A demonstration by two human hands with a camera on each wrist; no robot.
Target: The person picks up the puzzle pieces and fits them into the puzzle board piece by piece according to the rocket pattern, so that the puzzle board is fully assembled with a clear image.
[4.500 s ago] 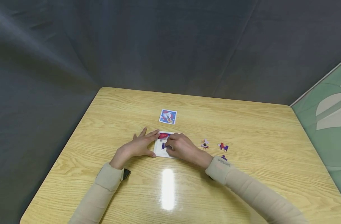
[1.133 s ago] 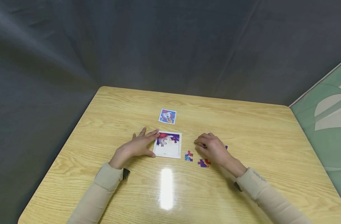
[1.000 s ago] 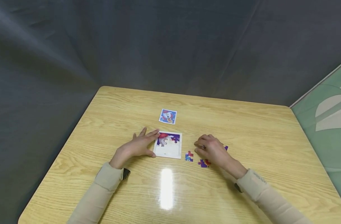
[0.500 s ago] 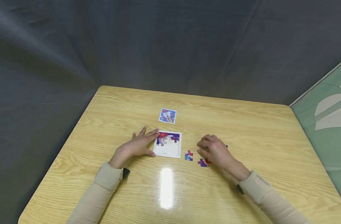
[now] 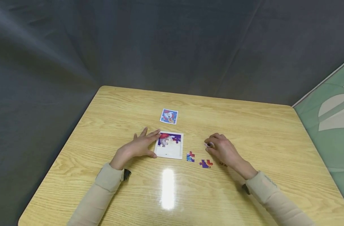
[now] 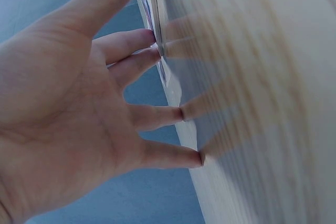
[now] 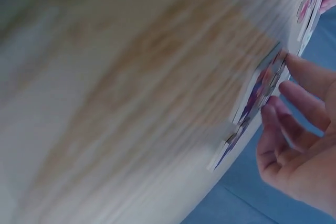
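Note:
A white square puzzle tray (image 5: 174,151) lies on the table with red, grey and purple pieces fitted in its upper part. My left hand (image 5: 138,147) has its fingers spread, thumb and forefinger at the tray's left edge. In the left wrist view the fingertips (image 6: 191,157) of the outer fingers touch the tabletop. My right hand (image 5: 223,149) pinches a pale puzzle piece (image 5: 209,144) between thumb and fingers, low over the table, right of the tray. Between tray and hand lie a blue-and-red piece (image 5: 190,157) and a purple-and-orange piece (image 5: 206,164). Another piece (image 5: 223,164) shows partly from under the hand.
Behind the tray lies a square picture card (image 5: 169,116) with a white cartoon figure on blue. The wooden table (image 5: 259,125) meets a dark curtain (image 5: 188,47) at the back and left, and a green patterned panel (image 5: 330,125) at the right.
My right hand, over the tray at first, has gone right to the loose pieces and lately edged further right, pinching the pale piece. The left hand stays put.

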